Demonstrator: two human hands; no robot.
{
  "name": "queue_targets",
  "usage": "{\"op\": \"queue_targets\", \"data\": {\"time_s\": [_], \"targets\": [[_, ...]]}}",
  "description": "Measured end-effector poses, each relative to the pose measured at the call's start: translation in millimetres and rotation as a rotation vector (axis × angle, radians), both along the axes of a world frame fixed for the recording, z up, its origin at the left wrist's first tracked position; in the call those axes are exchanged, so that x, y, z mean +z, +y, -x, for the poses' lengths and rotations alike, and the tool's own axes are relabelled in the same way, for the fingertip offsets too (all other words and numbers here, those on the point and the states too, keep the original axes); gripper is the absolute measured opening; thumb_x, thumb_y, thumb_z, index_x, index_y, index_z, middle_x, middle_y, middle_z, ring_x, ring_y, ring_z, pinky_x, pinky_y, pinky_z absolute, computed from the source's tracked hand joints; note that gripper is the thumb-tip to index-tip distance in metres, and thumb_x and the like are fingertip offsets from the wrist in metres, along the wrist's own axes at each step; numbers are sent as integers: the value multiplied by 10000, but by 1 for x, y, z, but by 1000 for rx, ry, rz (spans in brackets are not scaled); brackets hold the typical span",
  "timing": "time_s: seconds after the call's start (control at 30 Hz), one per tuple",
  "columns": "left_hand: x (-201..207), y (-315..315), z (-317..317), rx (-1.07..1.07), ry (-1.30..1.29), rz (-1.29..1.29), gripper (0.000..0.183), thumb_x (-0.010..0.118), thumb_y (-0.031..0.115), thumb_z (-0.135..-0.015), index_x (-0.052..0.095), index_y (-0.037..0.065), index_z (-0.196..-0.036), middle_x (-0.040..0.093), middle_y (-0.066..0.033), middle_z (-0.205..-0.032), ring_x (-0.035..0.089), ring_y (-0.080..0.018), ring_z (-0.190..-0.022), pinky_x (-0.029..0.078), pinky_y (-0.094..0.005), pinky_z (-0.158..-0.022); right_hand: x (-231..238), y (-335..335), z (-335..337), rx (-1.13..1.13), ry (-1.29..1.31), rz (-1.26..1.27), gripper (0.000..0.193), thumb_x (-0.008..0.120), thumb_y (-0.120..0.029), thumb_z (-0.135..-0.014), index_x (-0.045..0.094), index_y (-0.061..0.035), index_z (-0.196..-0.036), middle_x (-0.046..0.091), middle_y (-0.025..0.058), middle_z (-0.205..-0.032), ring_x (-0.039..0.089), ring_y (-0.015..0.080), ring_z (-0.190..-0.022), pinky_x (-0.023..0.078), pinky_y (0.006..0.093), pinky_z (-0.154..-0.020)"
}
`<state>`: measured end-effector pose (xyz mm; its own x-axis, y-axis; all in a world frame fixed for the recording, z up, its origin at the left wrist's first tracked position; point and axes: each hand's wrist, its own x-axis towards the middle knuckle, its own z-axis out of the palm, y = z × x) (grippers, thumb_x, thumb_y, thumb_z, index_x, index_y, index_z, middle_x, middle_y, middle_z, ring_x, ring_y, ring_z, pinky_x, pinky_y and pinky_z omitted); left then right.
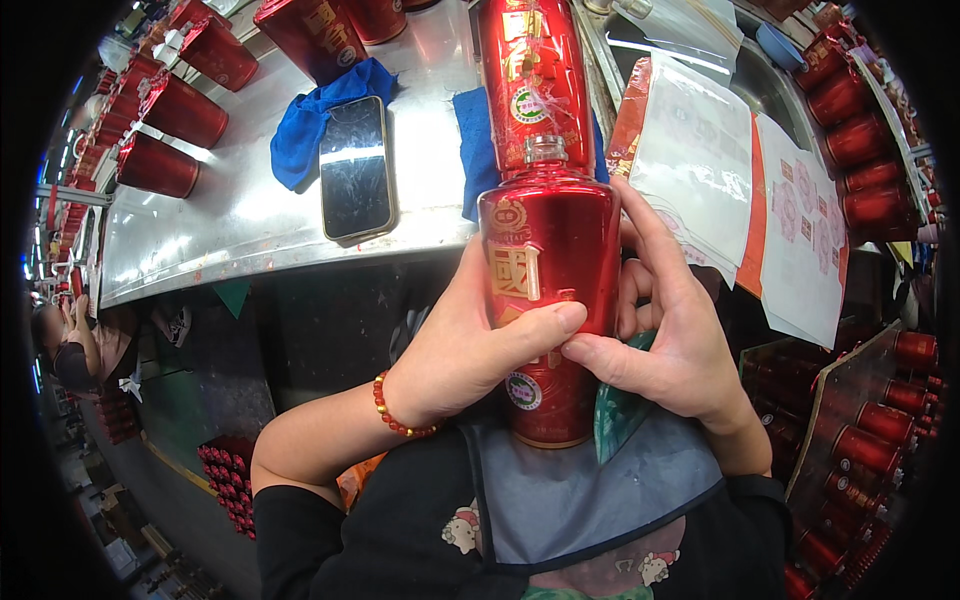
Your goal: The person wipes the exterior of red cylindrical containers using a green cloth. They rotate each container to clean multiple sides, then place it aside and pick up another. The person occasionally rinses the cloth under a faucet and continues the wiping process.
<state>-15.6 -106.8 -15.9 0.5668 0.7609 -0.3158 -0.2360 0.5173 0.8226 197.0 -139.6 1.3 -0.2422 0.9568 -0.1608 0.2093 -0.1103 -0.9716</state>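
Note:
A glossy red bottle (555, 240) with raised gold characters and a small round white, green and purple label is tilted across my lap, its neck toward the table. My left hand (450, 350) is closed around its left side, thumb across the front. My right hand (675, 335) grips the right side, index finger stretched along the shoulder and thumb tip pressed to the front near the left thumb. A dark green sheet or cloth (620, 405) hangs below the right thumb; whether the curled fingers hold it is unclear. Directly beyond the neck lies a second red bottle (535, 70) on a blue cloth (475, 145).
A metal table (230, 225) bears a phone (357, 170), a crumpled blue cloth (300, 140) and several red bottles (160, 165). White label sheets (700, 150) lie at the right, beside racks of red bottles (870, 450). Another person (85, 340) sits at far left.

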Motion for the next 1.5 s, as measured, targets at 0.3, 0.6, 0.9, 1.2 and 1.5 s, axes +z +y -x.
{"op": "queue_targets", "data": {"time_s": [0.3, 0.6, 0.9, 1.2, 1.5], "targets": [[0, 0, 0, -3, -2, 10, 790, 790, 222, -932, 291, 14, -1509, 585, -146, -1351, 615, -201, -1208, 524, -378, -1029, 0, 1, 0, 7, -2, -14, 1121, 854, -110, -798, 141, -9, -1657, 447, 195, -1526, 601, 90, -972, 536, 222, -774], [0, 1, 0, -7, 14, 6, 787, 784, 222, -937, 289, 11, -1511, 586, -149, -1348, 619, -202, -1203, 526, -376, -1027, 0, 1, 1, 0, -11, -22, 1123, 858, -111, -793, 148, -6, -1656, 456, 187, -1516, 593, 83, -954, 525, 212, -768], [2, 0, 2, -45, 7, -48, 903, 845, 254, -882, 270, 12, -1535, 567, -137, -1378, 587, -200, -1252, 486, -391, -1078, -2, 2, -13, -78, 169, 26, 1108, 915, -262, -809, 231, -23, -1648, 542, 208, -1423, 536, 39, -766, 464, 206, -616], [2, 1, 2, -93, 78, -62, 945, 846, 314, -853, 288, 33, -1563, 558, -125, -1434, 570, -210, -1301, 455, -401, -1114, 15, 27, -45, -132, 262, -23, 533, 447, -421, -1128, 629, 39, -1326, 714, 32, -924, 562, 9, -820, 452, 157, -736], [10, 1, 1, -54, 60, -54, 917, 857, 245, -860, 281, 18, -1538, 530, -129, -1423, 529, -195, -1319, 432, -405, -1129, 54, 25, -14, -41, 72, 73, 513, 753, 18, -830, 586, 30, -1315, 673, 66, -1138, 657, 112, -1026, 502, 248, -930]]}}
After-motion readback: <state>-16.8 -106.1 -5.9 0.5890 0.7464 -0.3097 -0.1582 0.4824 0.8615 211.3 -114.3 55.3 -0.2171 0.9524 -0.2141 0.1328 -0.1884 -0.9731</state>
